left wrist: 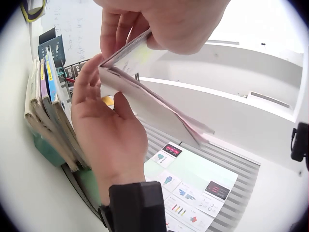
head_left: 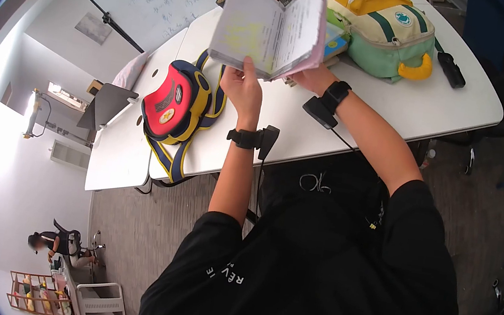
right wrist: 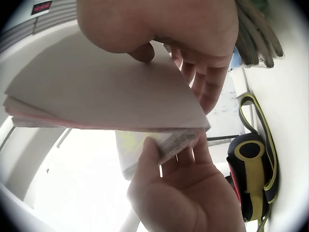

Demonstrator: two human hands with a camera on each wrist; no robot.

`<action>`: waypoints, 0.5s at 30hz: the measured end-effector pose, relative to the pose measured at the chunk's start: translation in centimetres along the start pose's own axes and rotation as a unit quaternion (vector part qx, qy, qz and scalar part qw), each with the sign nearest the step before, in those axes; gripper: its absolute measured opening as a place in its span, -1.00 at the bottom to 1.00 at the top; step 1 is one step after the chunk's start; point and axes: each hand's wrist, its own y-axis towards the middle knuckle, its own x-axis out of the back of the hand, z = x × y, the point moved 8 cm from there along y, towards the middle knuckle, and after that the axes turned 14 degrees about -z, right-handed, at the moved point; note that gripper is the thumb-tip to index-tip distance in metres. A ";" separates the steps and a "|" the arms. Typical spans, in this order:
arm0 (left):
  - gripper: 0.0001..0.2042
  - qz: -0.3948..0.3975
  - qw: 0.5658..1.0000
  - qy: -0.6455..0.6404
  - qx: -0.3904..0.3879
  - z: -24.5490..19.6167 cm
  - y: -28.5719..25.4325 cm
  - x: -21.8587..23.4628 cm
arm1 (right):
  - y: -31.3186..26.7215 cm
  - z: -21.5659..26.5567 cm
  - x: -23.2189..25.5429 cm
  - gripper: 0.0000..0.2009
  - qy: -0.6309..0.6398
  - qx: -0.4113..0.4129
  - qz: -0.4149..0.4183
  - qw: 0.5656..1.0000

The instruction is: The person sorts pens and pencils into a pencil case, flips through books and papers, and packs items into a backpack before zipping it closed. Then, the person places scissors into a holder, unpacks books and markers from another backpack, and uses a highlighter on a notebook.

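Book (head_left: 250, 31) spread above counter (head_left: 296, 138); left hand (head_left: 245, 91) and right hand (head_left: 312, 79) each pinch one side, fingers closed on it; red bag (head_left: 173, 101) nearer left, green bag (head_left: 376, 49) nearer right

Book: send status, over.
Left grip and right grip both holding. Book open, raised above table. Red bag on table, left side; nothing seen blocking.

Left grip (head_left: 244, 90) and right grip (head_left: 316, 79) pinch close together.
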 end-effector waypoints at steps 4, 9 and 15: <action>-0.77 -0.048 0.998 0.013 -0.050 -1.5 0.9 0.9 | -0.4 -0.3 1.0 -0.65 -0.036 0.071 0.000 0.997; -0.79 -0.079 0.997 0.015 0.015 2.2 2.4 3.0 | 0.2 0.2 1.5 -0.65 -0.029 0.032 -0.016 0.999; -0.78 -0.123 0.991 -0.007 0.047 4.2 3.0 5.0 | 0.4 0.4 2.2 -0.66 -0.020 -0.019 -0.039 0.999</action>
